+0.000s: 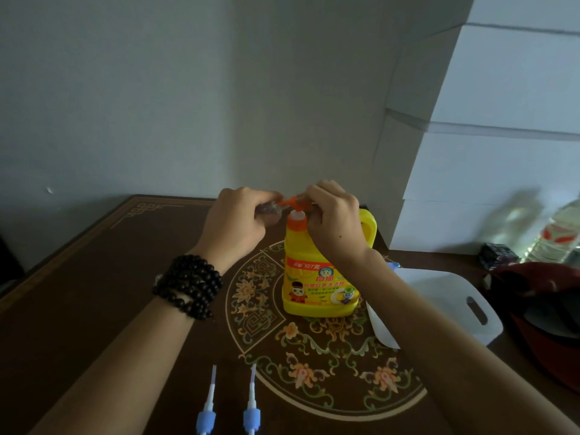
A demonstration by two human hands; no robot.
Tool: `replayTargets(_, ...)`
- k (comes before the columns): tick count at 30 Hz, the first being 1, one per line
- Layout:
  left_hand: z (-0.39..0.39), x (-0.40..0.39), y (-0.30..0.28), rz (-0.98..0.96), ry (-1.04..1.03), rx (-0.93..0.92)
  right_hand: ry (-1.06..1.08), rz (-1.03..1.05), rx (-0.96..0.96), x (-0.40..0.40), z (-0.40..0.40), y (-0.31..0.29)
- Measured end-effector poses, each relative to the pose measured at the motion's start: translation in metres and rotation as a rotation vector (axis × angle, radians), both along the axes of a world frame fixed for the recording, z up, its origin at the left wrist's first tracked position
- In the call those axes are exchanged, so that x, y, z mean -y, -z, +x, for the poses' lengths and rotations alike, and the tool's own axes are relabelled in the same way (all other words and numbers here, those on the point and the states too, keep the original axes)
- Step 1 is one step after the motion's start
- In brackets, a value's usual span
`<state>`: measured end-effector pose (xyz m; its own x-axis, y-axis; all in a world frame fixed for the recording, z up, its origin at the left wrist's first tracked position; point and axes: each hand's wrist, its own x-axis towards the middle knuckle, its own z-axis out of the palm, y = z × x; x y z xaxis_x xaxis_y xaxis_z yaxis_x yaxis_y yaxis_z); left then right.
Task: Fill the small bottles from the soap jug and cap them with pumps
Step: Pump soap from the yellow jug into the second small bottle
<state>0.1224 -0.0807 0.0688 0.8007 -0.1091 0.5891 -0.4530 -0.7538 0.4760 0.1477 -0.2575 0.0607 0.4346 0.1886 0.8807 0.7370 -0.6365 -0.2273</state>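
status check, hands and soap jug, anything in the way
Left hand holds small bottle at orange pump. Right hand on pump. Soap jug upright. Two blue pumps nearby, nothing blocking.

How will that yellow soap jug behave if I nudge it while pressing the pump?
The yellow soap jug stands upright on a broad, flat base, so it probably slides rather than tips. Its plastic looks smooth, so likely slippery on the lacquered table. The right hand presses high up at the pump, so sideways force could rock it.

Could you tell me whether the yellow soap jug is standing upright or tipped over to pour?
Upright. The soap jug stands on its base on the table, label facing the camera and orange pump top uppermost.
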Motion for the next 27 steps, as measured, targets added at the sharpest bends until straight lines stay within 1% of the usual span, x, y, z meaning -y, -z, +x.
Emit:
replayTargets(4,0.002,-0.002,0.015,-0.050,0.028,-0.009,-0.001,0.005,0.009,-0.003,0.001,0.009)
replayTargets(7,0.001,-0.002,0.016,-0.063,0.021,-0.031,0.013,-0.003,0.002,-0.003,0.001,0.010)
replayTargets(11,0.001,-0.001,0.005,-0.048,0.001,-0.014,0.037,-0.020,-0.030,-0.001,-0.003,0.004)
replayTargets(16,0.004,-0.004,-0.010,-0.018,-0.009,-0.029,0.074,-0.111,-0.036,0.001,0.001,-0.016)
replayTargets(19,0.003,-0.003,-0.009,-0.031,-0.002,-0.039,0.084,-0.108,-0.027,0.002,0.003,-0.013)
replayTargets(23,0.006,-0.002,-0.001,-0.001,-0.014,-0.019,0.054,-0.104,-0.025,0.000,0.007,-0.010)
replayTargets(27,0.006,-0.002,0.012,-0.001,-0.016,-0.017,0.041,-0.082,-0.061,0.000,0.007,0.000)
